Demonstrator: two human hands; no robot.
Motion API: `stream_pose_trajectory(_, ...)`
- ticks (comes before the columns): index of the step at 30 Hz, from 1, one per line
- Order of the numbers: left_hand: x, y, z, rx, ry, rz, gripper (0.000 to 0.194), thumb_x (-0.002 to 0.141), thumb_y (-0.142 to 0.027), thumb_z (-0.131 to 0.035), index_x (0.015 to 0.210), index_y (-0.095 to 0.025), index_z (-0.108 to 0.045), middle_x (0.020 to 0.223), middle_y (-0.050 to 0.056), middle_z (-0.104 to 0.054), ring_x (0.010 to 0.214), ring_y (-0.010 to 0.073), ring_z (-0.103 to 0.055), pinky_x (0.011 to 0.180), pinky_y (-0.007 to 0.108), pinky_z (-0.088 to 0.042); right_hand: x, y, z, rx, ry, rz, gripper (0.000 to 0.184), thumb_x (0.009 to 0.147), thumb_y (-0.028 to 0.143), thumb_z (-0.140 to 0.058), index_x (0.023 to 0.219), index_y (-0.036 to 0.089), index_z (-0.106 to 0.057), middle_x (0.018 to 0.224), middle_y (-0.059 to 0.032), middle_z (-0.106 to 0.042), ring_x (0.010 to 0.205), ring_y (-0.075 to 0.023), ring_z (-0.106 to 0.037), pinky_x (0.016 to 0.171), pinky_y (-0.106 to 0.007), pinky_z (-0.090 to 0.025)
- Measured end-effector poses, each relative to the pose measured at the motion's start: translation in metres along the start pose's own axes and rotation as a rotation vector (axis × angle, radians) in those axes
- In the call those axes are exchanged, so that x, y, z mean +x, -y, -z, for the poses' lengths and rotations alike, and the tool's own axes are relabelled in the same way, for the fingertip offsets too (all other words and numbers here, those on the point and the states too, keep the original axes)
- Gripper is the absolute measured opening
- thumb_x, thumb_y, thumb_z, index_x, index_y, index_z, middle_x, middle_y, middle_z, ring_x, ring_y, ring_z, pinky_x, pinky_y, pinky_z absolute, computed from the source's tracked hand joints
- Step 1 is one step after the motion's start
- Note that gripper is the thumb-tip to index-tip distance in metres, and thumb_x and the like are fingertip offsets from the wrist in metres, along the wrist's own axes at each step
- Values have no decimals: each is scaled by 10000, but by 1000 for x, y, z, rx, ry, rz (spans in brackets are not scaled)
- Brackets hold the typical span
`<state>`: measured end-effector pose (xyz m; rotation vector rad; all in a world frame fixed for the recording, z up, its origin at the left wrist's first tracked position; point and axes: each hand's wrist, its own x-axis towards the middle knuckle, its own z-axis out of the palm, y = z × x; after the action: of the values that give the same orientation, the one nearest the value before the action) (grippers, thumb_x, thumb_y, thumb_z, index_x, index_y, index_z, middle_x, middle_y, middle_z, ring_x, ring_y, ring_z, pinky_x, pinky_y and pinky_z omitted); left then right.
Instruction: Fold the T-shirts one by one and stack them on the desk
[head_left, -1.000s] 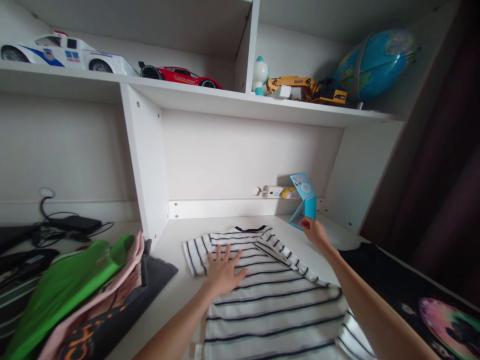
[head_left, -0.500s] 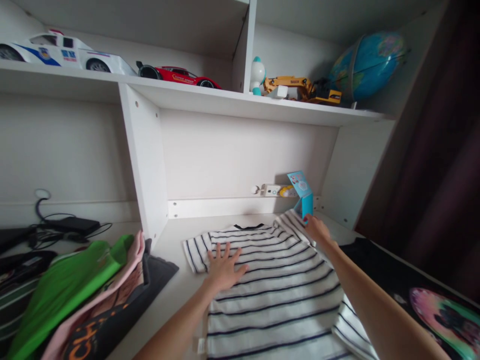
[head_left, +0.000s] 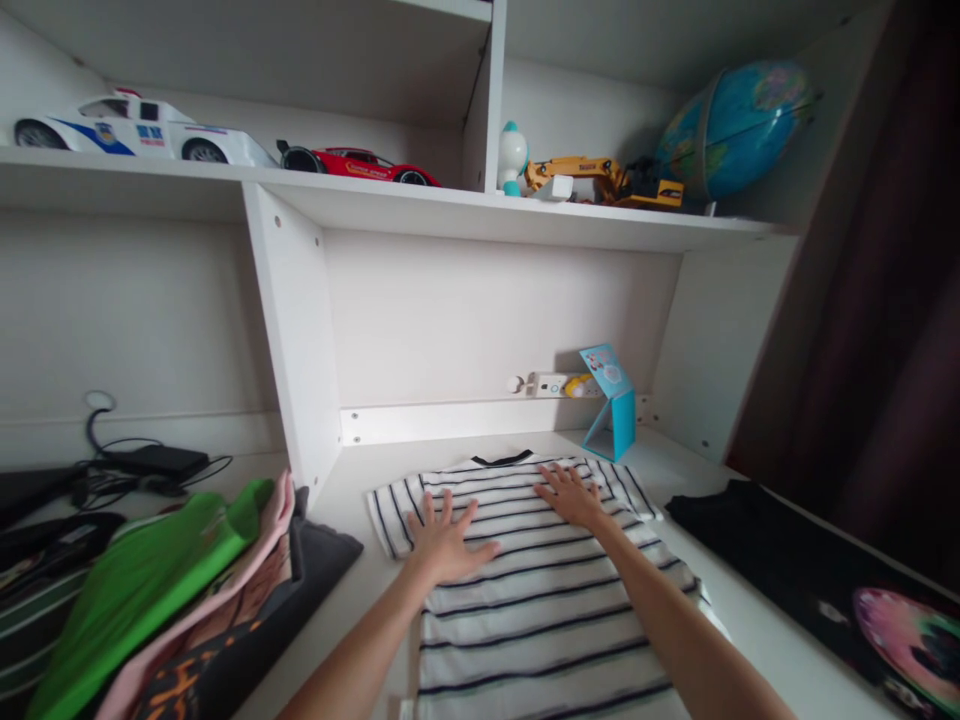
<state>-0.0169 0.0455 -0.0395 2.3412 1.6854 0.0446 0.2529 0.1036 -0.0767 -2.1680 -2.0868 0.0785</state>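
Note:
A white T-shirt with dark stripes (head_left: 525,610) is spread on the white desk, its dark neckline toward the back panel. My left hand (head_left: 445,540) lies on the shirt's upper left part, fingers spread. On the upper right part, near the right sleeve, my right hand (head_left: 571,497) rests flat with its fingers apart. Both short sleeves stretch outward to the sides. My forearms cover parts of the lower shirt, and its bottom edge runs out of view.
Left stands a pile of clothes with a green garment (head_left: 161,580). A black garment (head_left: 795,570) lies right. Behind are a blue folded card stand (head_left: 622,425) and a power strip (head_left: 551,385). Toy cars, a toy excavator (head_left: 592,175) and a globe (head_left: 739,130) sit on the shelf above.
My right hand has let go of the right sleeve and moved left onto the shirt. That sleeve now lies flatter, away from the card stand. My left hand stays in place.

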Motion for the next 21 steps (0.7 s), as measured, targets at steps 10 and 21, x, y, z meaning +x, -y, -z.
stream_pose_trajectory(10, 16, 27, -10, 17, -149, 59, 862, 640, -804, -232, 1372, -351, -181, 1471, 58, -80, 1273, 469, 36, 903, 701, 1, -4, 16, 19, 35, 97, 12, 578, 883, 510, -210, 1389, 230, -190, 1451, -121, -156, 1307, -335, -115, 943, -620, -174)
stream_pose_trajectory(21, 25, 31, -12, 23, -137, 46, 892, 614, -825, -238, 1371, -357, -174, 1472, 55, -73, 1268, 481, 25, 890, 712, -15, -208, 6, 28, 57, 58, 171, 614, 848, 577, -278, 1380, 275, -223, 1441, -69, -207, 1312, -262, -162, 1012, -451, -252)
